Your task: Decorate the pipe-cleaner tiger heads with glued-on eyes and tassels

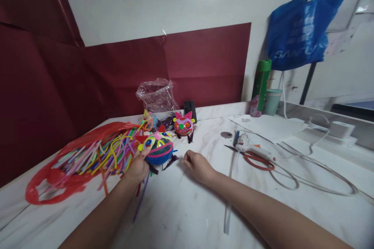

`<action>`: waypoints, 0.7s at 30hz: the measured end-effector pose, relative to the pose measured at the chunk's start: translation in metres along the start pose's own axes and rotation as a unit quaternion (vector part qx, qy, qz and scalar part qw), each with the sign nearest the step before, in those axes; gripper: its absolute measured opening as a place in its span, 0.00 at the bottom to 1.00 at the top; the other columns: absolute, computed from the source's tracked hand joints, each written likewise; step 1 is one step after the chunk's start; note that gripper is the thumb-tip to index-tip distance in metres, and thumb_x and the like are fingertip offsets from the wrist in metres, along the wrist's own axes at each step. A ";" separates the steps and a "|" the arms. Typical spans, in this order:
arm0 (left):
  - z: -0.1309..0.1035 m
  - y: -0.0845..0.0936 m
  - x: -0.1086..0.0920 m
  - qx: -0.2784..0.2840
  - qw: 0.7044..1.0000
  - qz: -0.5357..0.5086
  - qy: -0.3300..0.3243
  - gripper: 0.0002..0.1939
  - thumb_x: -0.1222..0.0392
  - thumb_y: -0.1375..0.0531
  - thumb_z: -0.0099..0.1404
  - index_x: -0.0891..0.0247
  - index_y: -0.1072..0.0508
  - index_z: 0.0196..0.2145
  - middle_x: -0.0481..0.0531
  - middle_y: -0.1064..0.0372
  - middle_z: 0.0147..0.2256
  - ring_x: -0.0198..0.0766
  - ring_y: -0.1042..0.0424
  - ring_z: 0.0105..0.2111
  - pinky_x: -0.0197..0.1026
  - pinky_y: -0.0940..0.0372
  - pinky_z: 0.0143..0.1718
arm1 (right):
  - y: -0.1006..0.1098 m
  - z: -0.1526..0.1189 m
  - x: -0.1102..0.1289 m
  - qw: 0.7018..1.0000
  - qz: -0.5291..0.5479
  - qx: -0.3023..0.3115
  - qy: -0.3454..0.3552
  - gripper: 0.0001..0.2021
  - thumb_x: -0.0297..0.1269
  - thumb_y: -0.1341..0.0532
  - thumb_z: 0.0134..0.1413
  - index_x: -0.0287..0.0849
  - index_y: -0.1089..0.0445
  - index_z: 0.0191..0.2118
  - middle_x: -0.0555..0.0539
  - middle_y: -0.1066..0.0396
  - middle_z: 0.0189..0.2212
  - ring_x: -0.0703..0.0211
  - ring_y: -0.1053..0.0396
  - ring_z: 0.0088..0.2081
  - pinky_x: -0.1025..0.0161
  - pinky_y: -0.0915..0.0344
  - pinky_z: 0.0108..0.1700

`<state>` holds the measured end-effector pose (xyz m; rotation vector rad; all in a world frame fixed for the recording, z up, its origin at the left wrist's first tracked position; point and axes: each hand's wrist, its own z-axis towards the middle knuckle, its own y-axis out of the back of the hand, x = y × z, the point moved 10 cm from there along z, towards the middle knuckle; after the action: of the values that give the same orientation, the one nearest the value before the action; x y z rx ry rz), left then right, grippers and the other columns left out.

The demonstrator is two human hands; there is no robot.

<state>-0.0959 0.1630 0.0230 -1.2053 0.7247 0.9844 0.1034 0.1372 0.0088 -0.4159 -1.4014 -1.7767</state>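
My left hand point(138, 168) grips a blue-based craft mask point(159, 148) by its left side, thumb on the front. The mask has red ears, yellow and blue eye pieces, a pink nose and dark tassels below. To the right, my right hand point(198, 166) rests low over the table with its fingers curled in; whether anything is inside them is hidden. Behind both hands a similar pink mask point(184, 125) with green nose and orange eyes leans upright. Beside my left hand, many coloured pipe cleaners point(96, 155) spread over a red plastic bag point(36, 190).
On the right lie red-handled scissors point(260, 161), a white glue gun point(244, 143) with its cable, and a pale strip point(228, 218). A phone point(190, 109) and a clear plastic bag point(159, 95) stand at the back. Further right are a green spray can point(261, 87) and a cup point(272, 102).
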 end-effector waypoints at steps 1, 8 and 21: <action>0.000 0.000 0.000 -0.001 1.000 -0.001 0.000 0.20 0.56 0.31 0.44 0.65 0.26 0.36 0.52 0.22 0.30 0.49 0.25 0.42 0.46 0.31 0.45 | -0.001 0.000 0.001 1.000 -0.004 0.004 0.003 0.06 0.29 0.43 0.54 0.42 0.40 0.27 0.50 0.34 0.24 0.62 0.39 0.26 0.67 0.46 0.30; 0.000 -0.004 0.004 0.010 1.000 -0.002 0.014 0.22 0.56 0.30 0.45 0.64 0.26 0.38 0.53 0.22 0.32 0.49 0.25 0.42 0.46 0.30 0.44 | -0.006 -0.003 0.005 0.999 -0.018 0.016 0.024 0.05 0.29 0.42 0.53 0.43 0.39 0.28 0.51 0.35 0.22 0.63 0.39 0.25 0.68 0.47 0.29; -0.001 -0.002 0.007 0.008 1.000 0.001 0.025 0.19 0.57 0.31 0.45 0.66 0.25 0.36 0.54 0.22 0.30 0.50 0.24 0.41 0.47 0.30 0.44 | -0.007 -0.005 0.009 0.998 -0.035 0.020 0.045 0.04 0.28 0.43 0.52 0.42 0.37 0.29 0.50 0.32 0.23 0.63 0.38 0.26 0.68 0.47 0.29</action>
<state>-0.0915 0.1639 0.0175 -1.2201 0.7716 0.9511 0.0935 0.1294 0.0083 -0.2653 -1.4018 -1.7971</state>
